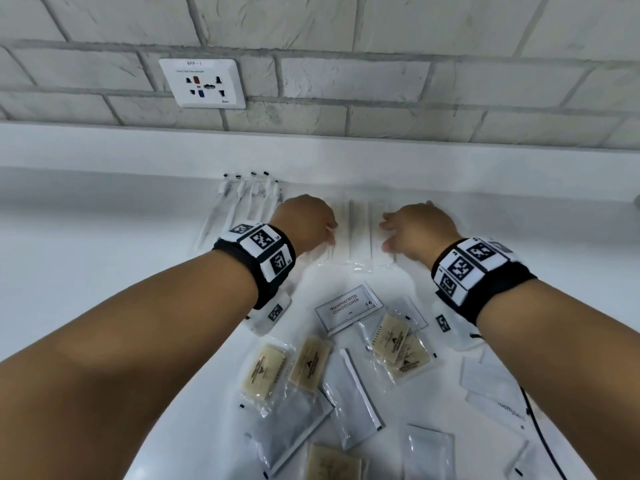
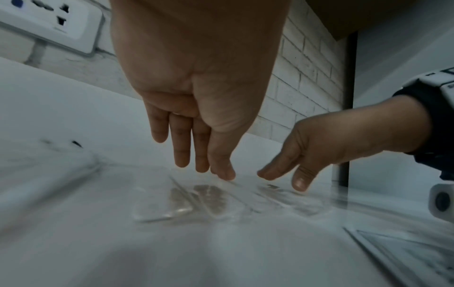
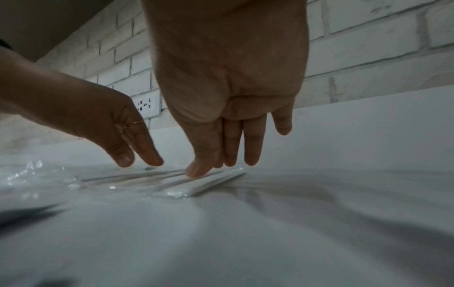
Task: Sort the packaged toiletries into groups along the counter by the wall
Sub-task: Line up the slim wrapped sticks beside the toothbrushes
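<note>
A row of long clear-wrapped white packets (image 1: 358,230) lies on the white counter (image 1: 104,271) near the wall, between my two hands. My left hand (image 1: 308,223) rests its straight fingers on the row's left edge, and its fingertips (image 2: 222,172) touch the wrap. From the other side, my right hand (image 1: 412,226) touches the row with straight fingers (image 3: 196,170). Neither hand holds anything. Left of the row lies a group of clear-wrapped slim items with black ends (image 1: 242,199). Closer to me are tan soap packets (image 1: 308,362), a shampoo sachet (image 1: 348,306) and grey sachets (image 1: 353,396).
A white wall socket (image 1: 202,83) sits on the white brick wall above the counter's raised back ledge (image 1: 450,157). A black cable (image 1: 540,431) runs along the counter at the right, beside white toothpaste boxes (image 1: 491,386). The loose pile fills the near middle of the counter.
</note>
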Demonstrator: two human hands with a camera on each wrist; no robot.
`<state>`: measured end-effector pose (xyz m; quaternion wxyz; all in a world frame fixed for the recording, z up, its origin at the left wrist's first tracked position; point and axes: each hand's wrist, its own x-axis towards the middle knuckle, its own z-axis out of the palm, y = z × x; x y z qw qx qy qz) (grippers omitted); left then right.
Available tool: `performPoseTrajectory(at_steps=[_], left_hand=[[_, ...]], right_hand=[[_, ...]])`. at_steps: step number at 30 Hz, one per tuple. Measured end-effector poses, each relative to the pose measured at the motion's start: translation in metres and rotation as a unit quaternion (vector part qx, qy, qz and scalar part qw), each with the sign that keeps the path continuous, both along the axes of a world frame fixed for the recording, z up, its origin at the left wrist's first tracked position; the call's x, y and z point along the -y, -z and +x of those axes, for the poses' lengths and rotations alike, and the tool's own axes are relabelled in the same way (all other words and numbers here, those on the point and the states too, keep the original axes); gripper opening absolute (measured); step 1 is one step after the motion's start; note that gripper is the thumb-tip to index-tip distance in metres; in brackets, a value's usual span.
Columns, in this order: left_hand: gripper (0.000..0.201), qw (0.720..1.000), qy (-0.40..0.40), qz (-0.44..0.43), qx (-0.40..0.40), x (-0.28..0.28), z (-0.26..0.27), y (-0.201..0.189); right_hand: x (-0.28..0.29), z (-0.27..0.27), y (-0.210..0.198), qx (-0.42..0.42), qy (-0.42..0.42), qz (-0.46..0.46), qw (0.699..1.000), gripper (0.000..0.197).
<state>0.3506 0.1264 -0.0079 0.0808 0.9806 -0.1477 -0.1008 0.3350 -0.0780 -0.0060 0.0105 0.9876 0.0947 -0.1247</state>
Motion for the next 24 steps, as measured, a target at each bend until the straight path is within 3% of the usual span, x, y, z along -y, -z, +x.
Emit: performPoseTrajectory(at_steps=[4, 10, 13, 18, 24], left_hand=[[0.029, 0.999, -0.004, 0.046, -0.014, -0.007, -0.001, 0.000], [0.028, 0.999, -0.024, 0.022, -0.008, -0.011, -0.003, 0.001], [0.032, 0.998, -0.029, 0.046, 0.024, -0.022, -0.004, -0.005], [0.028, 0.994, -0.042, 0.096, -0.022, -0.029, -0.007, -0.004], [0.028, 0.998, -0.033, 0.058, 0.013, -0.032, -0.019, -0.010]], right_hand=[[0.003, -0.001, 0.003, -0.020, -0.005, -0.025, 0.999, 0.040], [0.004, -0.003, -0.001, -0.037, -0.014, -0.022, 0.999, 0.044], [0.010, -0.005, -0.004, -0.020, 0.009, 0.033, 0.999, 0.041], [0.012, -0.010, 0.001, 0.015, 0.057, 0.099, 0.993, 0.038], [0.016, -0.029, -0.007, 0.034, 0.092, 0.191, 0.977, 0.037]])
